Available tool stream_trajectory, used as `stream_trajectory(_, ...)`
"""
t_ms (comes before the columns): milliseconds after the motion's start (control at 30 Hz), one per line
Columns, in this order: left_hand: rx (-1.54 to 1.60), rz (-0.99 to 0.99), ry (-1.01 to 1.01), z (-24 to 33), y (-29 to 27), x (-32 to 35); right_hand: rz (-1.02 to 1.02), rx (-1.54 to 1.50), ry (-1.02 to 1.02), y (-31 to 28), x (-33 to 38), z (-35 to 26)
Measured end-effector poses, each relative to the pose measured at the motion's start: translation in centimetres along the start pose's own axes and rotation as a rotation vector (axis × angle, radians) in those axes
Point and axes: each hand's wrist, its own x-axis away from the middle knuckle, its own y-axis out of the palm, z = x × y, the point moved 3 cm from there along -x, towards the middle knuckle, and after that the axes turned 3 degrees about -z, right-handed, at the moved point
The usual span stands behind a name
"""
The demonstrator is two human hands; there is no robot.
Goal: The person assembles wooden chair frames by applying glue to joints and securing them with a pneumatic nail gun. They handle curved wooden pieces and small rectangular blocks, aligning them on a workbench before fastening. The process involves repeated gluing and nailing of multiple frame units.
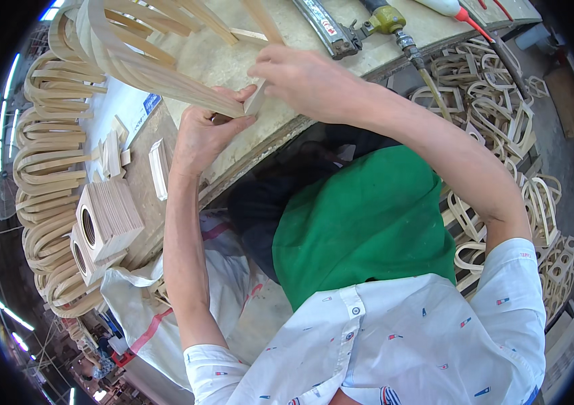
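Observation:
A curved, U-shaped wooden frame (159, 75) stands on the workbench (229, 67), its bend toward the upper left. My left hand (198, 140) is closed around the near end of one of its legs, thumb on one side and fingers on the other. My right hand (307, 82) pinches a short flat wooden strip (254, 100) against that same end, so strip and leg appear to touch. A pneumatic nail gun (331, 30) with an air hose (429, 84) lies on the bench beyond my right hand.
Several bent wooden frames (50, 162) line the bench's left side. Stacked square boards with round holes (115, 219) and loose strips (159, 169) lie nearer. A white and red tool (446, 8) rests at the upper right. More frames (503, 121) are heaped right, below the bench edge.

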Motion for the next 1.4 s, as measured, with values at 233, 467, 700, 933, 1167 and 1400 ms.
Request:
stream_trajectory(233, 0.023, -0.045, -0.059, -0.3, -0.3, 0.6, 0.246, 0.243, 0.444, -12.4, -2.0, 7.9)
stream_trajectory(467, -0.016, -0.068, -0.035, 0.1, -0.2, -0.3, -0.040, 0.220, 0.854, -10.3, -2.8, 18.4)
stream_trajectory(700, 0.036, -0.024, -0.115, -0.1, -0.3, 0.5, 0.197, -0.817, 0.993, -8.6, 2.8, 12.2)
stream_trajectory(933, 0.092, -0.041, -0.081, -0.5, -0.1, 0.5, 0.508, -1.354, 1.006, -4.6, 10.4, -4.1)
stream_trajectory(1167, 0.023, -0.046, -0.045, -0.8, -0.3, 0.3, 0.499, -1.556, 0.996, -1.1, 10.5, -8.0)
stream_trajectory(1400, 0.033, -0.059, -0.025, -0.8, -0.3, 0.4, 0.470, -1.570, 0.975, -0.4, 9.9, -8.7)
